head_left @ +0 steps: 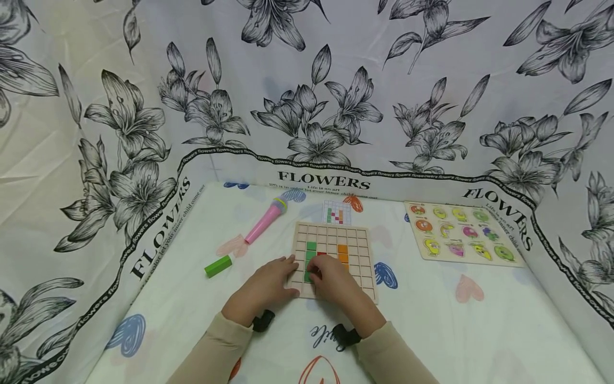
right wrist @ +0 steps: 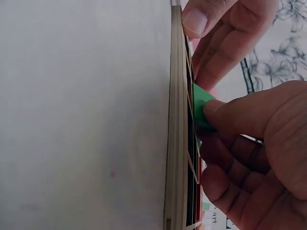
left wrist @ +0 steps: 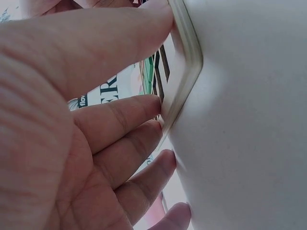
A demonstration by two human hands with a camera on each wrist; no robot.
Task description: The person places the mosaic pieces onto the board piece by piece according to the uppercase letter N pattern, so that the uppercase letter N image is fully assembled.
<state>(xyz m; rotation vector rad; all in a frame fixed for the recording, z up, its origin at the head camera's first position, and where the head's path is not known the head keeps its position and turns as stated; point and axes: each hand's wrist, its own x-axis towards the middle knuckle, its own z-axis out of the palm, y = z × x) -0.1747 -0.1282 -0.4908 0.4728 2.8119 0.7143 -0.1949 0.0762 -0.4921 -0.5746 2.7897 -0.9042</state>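
A wooden grid board (head_left: pixel 298 234) lies between the two hands. My left hand (head_left: pixel 266 285) rests at its near left corner, fingers fairly straight along the left side and thumb at the near edge. My right hand (head_left: pixel 331 277) pinches a small green block (right wrist: pixel 204 108) between thumb and fingers, at the board's surface near that corner; whether it is fully seated cannot be told. On the grid stand a column of green blocks (head_left: pixel 311 247), a red block (head_left: pixel 322 254) partly behind the right hand, and a column of orange blocks (head_left: pixel 342 249).
Beyond the board lies a pattern card (head_left: pixel 338 212) with coloured squares. A pink toy microphone (head_left: pixel 264 221) and a long green block (head_left: pixel 218 266) lie to the left. A fruit picture board (head_left: pixel 462 234) lies at the far right. Flower-printed cloth (head_left: pixel 316 106) hangs around the table.
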